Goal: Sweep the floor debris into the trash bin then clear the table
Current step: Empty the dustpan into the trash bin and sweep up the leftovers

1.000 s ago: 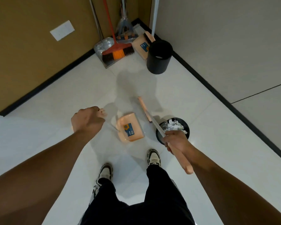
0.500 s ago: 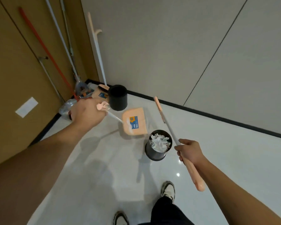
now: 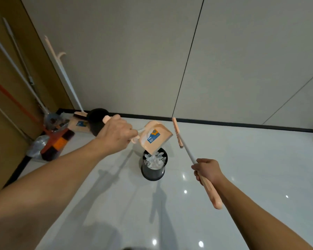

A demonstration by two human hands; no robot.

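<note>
Left hand (image 3: 116,136) grips the handle of the peach dustpan (image 3: 154,137), fingers curled closed round it. The pan is tilted, its lip directly over the black trash bin (image 3: 153,171), which stands on the floor holding white crumpled debris (image 3: 154,162). Right hand (image 3: 207,171) is wrapped closed round the broom (image 3: 197,164) shaft where it meets the peach handle, head raised beside the pan. Judgement: pan is light, rigid plastic, best held at the handle; debris appears light paper, liable to scatter.
</note>
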